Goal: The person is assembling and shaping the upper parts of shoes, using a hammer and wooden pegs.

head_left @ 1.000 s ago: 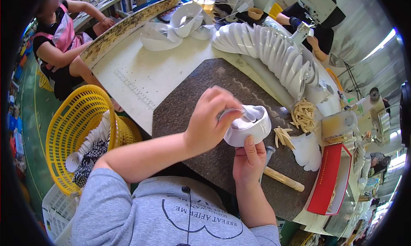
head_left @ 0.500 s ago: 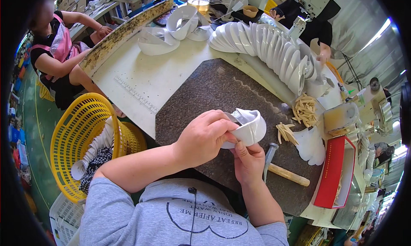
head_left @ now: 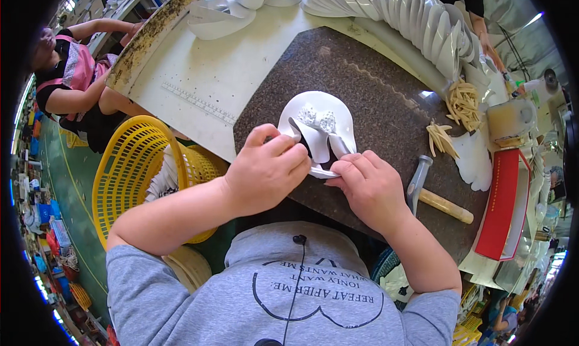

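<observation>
The table [head_left: 181,87] fills the upper half of the view, pale at its left part, and a dark speckled stone slab [head_left: 386,99] lies on it as the work surface. Left of the slab, below the table edge, stands a yellow plastic basket [head_left: 129,177] with white pieces inside. Beyond the slab's far edge a long row of white soles [head_left: 416,14] stands fanned out on edge. Right of the slab lies a flat red box [head_left: 503,207].

On the slab, near its middle, rests a white sandal [head_left: 319,126] with a sparkly bow on its strap, its near end hanging close to the slab's front edge. The left hand [head_left: 265,171] has its grip closed on the sandal's left side, fingers curled over the strap and the sole's rim. The right hand [head_left: 371,189] pinches the sandal's near right rim, its grip also closed on the sole.

Just right of the right hand a hammer [head_left: 431,192] with a wooden handle lies on the slab. Further along the slab's right edge sit two small heaps of pale wooden sticks [head_left: 461,102].
</observation>
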Demonstrator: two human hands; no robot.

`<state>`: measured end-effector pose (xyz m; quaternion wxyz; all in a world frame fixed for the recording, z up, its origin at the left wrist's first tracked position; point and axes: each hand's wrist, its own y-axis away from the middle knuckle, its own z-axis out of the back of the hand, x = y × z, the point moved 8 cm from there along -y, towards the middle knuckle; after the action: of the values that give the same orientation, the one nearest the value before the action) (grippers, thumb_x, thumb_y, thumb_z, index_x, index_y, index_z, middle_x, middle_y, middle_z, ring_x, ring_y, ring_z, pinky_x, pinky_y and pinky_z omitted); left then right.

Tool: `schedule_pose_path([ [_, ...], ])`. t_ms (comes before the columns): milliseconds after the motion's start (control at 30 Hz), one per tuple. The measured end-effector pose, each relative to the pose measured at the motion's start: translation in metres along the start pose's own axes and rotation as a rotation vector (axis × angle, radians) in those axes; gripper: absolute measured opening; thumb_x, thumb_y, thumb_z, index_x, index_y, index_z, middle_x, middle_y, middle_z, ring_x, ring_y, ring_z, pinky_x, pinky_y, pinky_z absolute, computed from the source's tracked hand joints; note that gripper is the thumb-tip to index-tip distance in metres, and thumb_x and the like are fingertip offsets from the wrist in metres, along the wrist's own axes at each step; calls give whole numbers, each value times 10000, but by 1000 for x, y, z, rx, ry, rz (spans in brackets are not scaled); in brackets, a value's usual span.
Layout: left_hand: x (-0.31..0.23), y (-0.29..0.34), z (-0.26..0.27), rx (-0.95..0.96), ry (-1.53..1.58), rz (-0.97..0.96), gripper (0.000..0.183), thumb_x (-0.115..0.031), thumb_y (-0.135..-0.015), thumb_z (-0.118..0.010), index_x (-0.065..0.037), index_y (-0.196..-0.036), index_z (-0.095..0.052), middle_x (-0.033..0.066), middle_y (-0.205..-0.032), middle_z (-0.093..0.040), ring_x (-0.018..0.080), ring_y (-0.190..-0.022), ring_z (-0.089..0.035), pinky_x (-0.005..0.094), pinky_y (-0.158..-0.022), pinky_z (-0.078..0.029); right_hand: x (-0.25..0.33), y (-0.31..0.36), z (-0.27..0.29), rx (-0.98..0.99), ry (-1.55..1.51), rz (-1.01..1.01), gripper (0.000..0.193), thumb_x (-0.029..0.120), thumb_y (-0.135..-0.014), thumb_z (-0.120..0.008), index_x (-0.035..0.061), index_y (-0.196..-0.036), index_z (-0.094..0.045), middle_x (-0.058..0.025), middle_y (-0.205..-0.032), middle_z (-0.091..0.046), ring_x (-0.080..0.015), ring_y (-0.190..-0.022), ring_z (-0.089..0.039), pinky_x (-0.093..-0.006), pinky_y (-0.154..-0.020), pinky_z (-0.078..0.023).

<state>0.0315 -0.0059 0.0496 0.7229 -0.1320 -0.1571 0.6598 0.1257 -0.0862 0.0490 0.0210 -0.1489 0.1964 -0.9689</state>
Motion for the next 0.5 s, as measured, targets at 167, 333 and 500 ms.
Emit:
schedule_pose_path([
  [167,-10,1,-3,-122,258,8,270,-142,-756,-585,-33,-1001,-616,75,-965,-585,233,-976,-586,407,-945,-438,0,-4,-3,-2,-53,-31,222,176,-762,-710,53,-921,-617,-78,-887,-633,-233,-805,-611,-340,-678,-514],
  [333,-16,-2,-15,61,235,115,244,-135,-801,-610,-29,-1019,-577,94,-966,-568,258,-886,-562,377,-811,-460,11,0,-4,-8,-41,-55,201,151,-764,-699,40,-914,-622,-86,-871,-622,-242,-803,-606,-342,-675,-511],
  [500,-16,-7,-13,68,283,152,180,-129,-794,-599,-41,-948,-566,89,-906,-553,253,-831,-556,360,-756,-458,4,0,0,-100,-150,-97,193,111,-756,-712,46,-918,-631,-91,-902,-633,-249,-819,-618,-345,-686,-524],
])
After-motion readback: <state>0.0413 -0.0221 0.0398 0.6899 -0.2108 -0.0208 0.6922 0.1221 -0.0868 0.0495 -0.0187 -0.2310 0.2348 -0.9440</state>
